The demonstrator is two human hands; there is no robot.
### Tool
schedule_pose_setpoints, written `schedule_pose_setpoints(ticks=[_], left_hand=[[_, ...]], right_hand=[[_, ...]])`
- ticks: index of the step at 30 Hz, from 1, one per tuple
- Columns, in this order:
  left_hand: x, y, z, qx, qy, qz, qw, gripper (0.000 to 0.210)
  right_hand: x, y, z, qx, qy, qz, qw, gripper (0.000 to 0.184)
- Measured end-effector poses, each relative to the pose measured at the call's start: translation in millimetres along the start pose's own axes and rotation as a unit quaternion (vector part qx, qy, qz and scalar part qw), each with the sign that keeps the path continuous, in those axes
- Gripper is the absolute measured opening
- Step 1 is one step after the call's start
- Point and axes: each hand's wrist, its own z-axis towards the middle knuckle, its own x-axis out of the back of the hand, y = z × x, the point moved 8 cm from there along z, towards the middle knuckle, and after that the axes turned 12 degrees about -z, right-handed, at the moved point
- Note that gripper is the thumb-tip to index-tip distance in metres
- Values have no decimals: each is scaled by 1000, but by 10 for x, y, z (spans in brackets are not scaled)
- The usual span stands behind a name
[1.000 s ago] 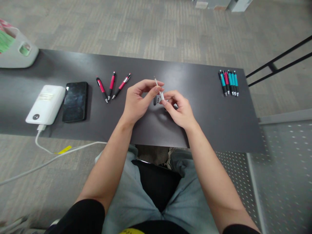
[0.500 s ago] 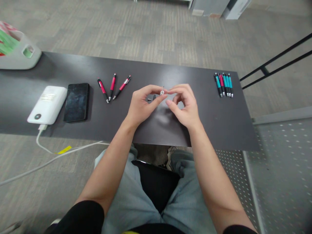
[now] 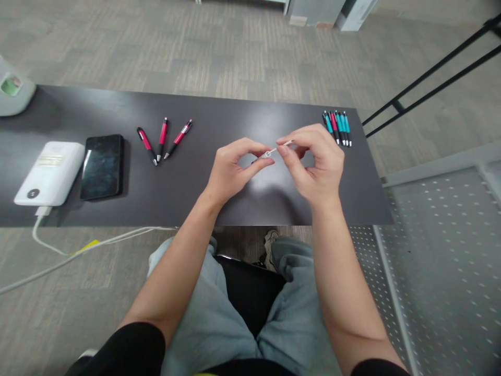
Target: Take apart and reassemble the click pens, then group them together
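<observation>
Thumb and forefinger of my left hand point(image 3: 230, 169) pinch a small white tube point(image 3: 268, 154), whose round open end faces up toward me. My right hand point(image 3: 319, 164) is closed on a thin white pen refill point(image 3: 289, 142), held slanting between thumb and fingertips. The refill's lower left end meets the tube's open end or lies just over it; I cannot tell how far in it is. Both hands are above the dark table, fingertips close together. Most of the tube is hidden by my left fingers.
Three red-and-black pens point(image 3: 162, 139) lie fanned out on the dark table point(image 3: 188, 193). Left of them are a black phone-like slab point(image 3: 102, 167) and a white power bank point(image 3: 50, 172) with a cable point(image 3: 97, 249). Several teal pens and a red one point(image 3: 340, 128) lie at the right.
My right hand has moved right and slightly up, and the white refill now shows in its fingers. The tube in my left hand appears turned. The view has shifted right.
</observation>
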Motion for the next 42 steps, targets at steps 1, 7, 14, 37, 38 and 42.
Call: schedule_pose_setpoints(ticks=[1,7,14,37,38,42], left_hand=[[-13,0,-1,-4,0,2,1000,12],[-48,-11,8,-12,6,-1,1000,14],[-16,-63,21,-35,18,22,999,20],[-149,-397,-89,200,-19,-133,971,35],[-132,-413,-92,198,-11,-123,972,36],[-23,-387,-62,141,31,-94,985,35]], right_hand=[[10,8,-5,1,-4,-1,1000,8],[26,100,-35,-33,-13,23,999,10],[-46,126,-66,-15,-20,29,999,14],[-305,417,-57,-50,-9,103,993,12],[-315,419,-56,-47,-9,114,992,12],[-281,243,-17,18,-17,86,996,17]])
